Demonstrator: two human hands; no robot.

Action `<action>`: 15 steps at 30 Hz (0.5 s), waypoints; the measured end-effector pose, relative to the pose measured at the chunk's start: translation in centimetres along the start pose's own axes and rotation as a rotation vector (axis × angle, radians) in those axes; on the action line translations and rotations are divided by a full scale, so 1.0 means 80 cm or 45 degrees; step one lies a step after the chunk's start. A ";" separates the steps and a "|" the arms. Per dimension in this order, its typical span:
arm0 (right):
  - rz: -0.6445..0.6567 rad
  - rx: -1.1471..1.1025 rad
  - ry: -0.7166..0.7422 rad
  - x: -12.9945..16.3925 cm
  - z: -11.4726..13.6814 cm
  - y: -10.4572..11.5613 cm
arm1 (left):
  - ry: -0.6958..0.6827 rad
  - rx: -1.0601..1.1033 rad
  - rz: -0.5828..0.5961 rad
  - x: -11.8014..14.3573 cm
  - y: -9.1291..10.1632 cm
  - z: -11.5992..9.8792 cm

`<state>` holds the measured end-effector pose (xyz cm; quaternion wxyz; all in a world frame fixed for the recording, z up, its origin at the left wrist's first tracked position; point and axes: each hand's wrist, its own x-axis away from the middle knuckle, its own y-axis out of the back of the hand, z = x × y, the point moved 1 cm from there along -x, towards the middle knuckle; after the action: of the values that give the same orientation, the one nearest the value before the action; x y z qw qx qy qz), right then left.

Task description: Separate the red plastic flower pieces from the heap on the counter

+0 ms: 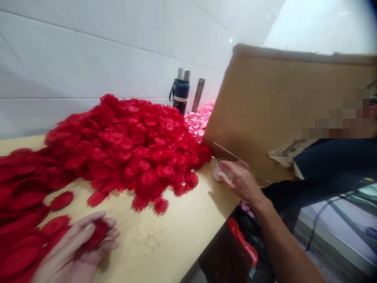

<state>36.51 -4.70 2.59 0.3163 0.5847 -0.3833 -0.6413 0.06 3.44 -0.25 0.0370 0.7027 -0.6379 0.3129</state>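
Low on the left, we've got a red flower piece point(99, 235) in our left hand point(81, 249), fingers half curled round it; by the right edge of the table point(167, 236), our right hand point(243, 179) has fingers wrapped round a clear cup point(218, 174); big red flower heap point(132, 145) just beyond, blue bottle point(181, 92) behind that.
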 end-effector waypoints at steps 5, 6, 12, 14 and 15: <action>-0.292 -0.180 0.013 0.001 0.048 0.015 | 0.053 0.193 0.246 0.028 -0.021 -0.006; -0.266 -0.339 0.014 -0.001 0.071 0.016 | 0.068 0.211 0.280 0.030 -0.023 -0.006; 0.150 -1.012 0.685 -0.006 0.237 0.000 | 0.223 0.353 0.428 0.037 -0.024 -0.003; 0.173 -0.919 0.826 -0.003 0.268 -0.012 | 0.249 0.362 0.416 0.039 -0.025 -0.002; 0.180 -0.863 0.865 -0.001 0.277 -0.018 | 0.255 0.355 0.402 0.040 -0.025 -0.002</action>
<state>14.56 -1.22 1.89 0.6391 0.5974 -0.0667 -0.4799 1.81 1.06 2.12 -0.0467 0.5578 -0.6837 0.4682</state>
